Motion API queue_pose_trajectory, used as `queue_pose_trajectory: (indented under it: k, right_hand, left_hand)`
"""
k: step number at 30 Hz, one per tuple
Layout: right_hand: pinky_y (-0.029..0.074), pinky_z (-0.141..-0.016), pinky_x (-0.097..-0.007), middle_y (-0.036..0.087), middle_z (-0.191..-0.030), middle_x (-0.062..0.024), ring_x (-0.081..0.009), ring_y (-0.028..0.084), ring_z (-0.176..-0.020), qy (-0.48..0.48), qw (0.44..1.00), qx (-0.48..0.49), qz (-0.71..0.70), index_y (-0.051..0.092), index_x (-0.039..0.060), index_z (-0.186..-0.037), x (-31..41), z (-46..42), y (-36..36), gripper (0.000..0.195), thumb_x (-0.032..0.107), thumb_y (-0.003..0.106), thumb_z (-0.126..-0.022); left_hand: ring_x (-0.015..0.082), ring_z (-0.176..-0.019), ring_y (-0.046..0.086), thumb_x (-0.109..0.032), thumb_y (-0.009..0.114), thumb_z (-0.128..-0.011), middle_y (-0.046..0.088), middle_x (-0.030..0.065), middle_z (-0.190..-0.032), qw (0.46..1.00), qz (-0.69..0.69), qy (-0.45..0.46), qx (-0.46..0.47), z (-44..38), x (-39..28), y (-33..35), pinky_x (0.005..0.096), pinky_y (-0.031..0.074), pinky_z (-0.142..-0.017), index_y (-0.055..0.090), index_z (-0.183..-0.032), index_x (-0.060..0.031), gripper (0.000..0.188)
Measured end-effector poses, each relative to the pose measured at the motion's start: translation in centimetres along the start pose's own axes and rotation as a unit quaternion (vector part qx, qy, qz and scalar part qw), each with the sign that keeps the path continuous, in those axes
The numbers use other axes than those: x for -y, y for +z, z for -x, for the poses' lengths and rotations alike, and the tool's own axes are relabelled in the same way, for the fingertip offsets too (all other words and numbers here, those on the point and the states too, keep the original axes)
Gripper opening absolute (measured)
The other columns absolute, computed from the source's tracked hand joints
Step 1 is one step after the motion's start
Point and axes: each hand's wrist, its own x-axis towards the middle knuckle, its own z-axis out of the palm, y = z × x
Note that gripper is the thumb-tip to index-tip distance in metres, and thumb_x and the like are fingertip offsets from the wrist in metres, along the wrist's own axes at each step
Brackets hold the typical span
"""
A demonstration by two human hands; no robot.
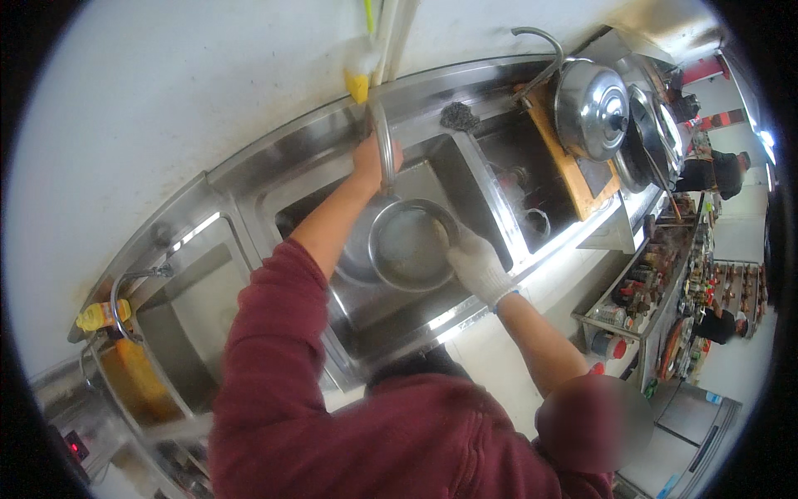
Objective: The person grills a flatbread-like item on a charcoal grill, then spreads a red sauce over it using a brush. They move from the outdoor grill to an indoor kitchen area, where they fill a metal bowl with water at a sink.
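Note:
My right hand [477, 259], in a white knit glove, grips the rim of a round metal pot [411, 246] over a steel sink basin [349, 312]. Cloudy liquid covers the pot's bottom. Another curved metal wall [355, 246] shows at its left; I cannot tell if it is a second vessel. A curved metal faucet [381, 146] reaches over the basin, its spout end just above the pot. My bare left hand [369, 157] is behind the faucet near its base. Its fingers are largely hidden, so their grip is unclear.
Dark steel wool [460, 116] lies on the sink ledge. The right basin holds a wooden board [570, 156] beside a lidded metal pot [592, 109]. A yellow bottle [100, 316] stands far left, past another basin [193, 312]. Two people [717, 171] are farther off at right.

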Motion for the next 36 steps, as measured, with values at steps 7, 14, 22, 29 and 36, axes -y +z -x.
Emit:
queue_pose_trajectory:
  k: [7,14,22,29,36]
  right_hand:
    - [0.045,-0.097,-0.0396,0.063,-0.114,-0.0293,-0.0382,0.06,-0.113,0.042,0.997,0.054,0.021,0.056,-0.0022,-0.126,1.8,-0.6,-0.2,0.044,0.017,0.053,-0.087]
    - [0.051,-0.074,-0.0361,0.067,-0.091,-0.0167,-0.0235,0.066,-0.082,0.03,0.996,-0.004,-0.081,0.06,-0.0087,-0.111,0.9,-0.5,0.7,0.036,0.017,0.06,-0.086]
    - [0.046,-0.094,-0.0337,0.068,-0.112,-0.0156,-0.024,0.064,-0.104,0.064,0.989,0.019,-0.132,0.056,-0.0007,-0.129,2.4,-0.3,0.6,0.044,0.008,0.053,-0.086]
    - [0.047,-0.091,-0.0322,0.067,-0.111,-0.0153,-0.0218,0.063,-0.102,0.096,0.985,0.001,-0.146,0.055,-0.0021,-0.13,2.9,-0.2,0.9,0.044,0.009,0.054,-0.087]
    - [0.051,-0.077,-0.0327,0.067,-0.098,-0.0127,-0.0199,0.065,-0.086,0.104,0.98,0.007,-0.17,0.057,-0.0051,-0.124,0.2,-1.0,2.2,0.04,0.011,0.057,-0.087]
  left_hand:
    - [0.0457,-0.127,0.049,-0.033,0.065,-0.085,0.042,0.0436,-0.134,0.997,0.05,-0.031,0.047,-2.4,0.7,-0.1,0.0419,0.042,-0.106,0.012,-0.142,0.0218,0.095]
    - [0.0426,-0.128,0.049,-0.031,0.066,-0.083,0.046,0.036,-0.138,0.998,0.044,-0.027,0.033,-2.9,0.4,0.0,0.0394,0.038,-0.11,0.023,-0.147,0.0104,0.088]
    - [0.0391,-0.125,0.053,-0.018,0.06,-0.083,0.052,0.0302,-0.134,0.986,-0.08,0.126,0.079,-5.4,4.6,2.0,0.0378,0.042,-0.106,0.029,-0.151,-0.0024,0.076]
    - [0.0401,-0.097,0.065,-0.011,0.054,-0.08,0.066,0.0283,-0.106,0.968,-0.151,0.152,0.128,-5.8,5.1,1.9,0.0427,0.05,-0.09,0.027,-0.153,-0.0059,0.078]
    - [0.0408,-0.086,0.067,-0.008,0.056,-0.076,0.067,0.0274,-0.095,0.952,-0.228,0.176,0.103,-4.7,3.6,1.9,0.0458,0.053,-0.08,0.029,-0.153,-0.0112,0.082]
